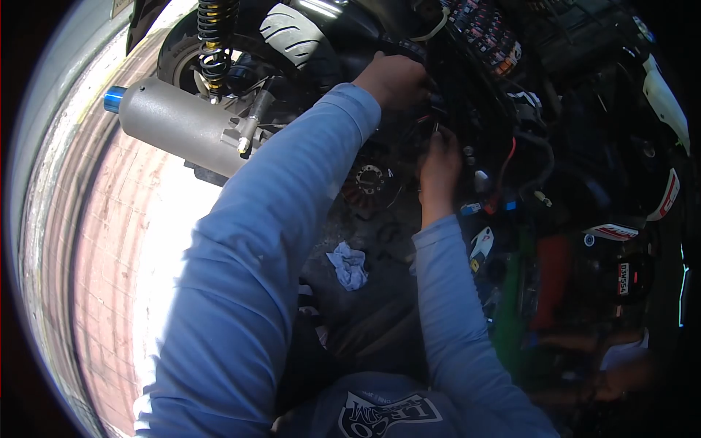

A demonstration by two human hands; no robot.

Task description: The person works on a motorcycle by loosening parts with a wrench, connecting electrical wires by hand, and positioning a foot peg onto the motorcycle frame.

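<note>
My left hand (396, 80) reaches into the dark underside of a scooter, beside the rear tyre (296, 33). Its fingers are hidden behind the bodywork. Lower and to the right, my right hand (441, 164) is raised among dark parts, its fingers bent together near a thin light-coloured piece and some wires. What they grip is too dark and small to make out. Below and between the hands sits a round engine part with a metal hub and copper-coloured windings (369, 179). A red wire (509, 157) and blue connectors (472, 209) hang to the right of my right hand.
A grey exhaust silencer (175, 124) with a blue tip juts out at left, under a coil-spring shock absorber (214, 36). A crumpled cloth (349, 266) lies on the dark floor. Another person's arm (599, 369) shows at lower right, near a licence plate (623, 279).
</note>
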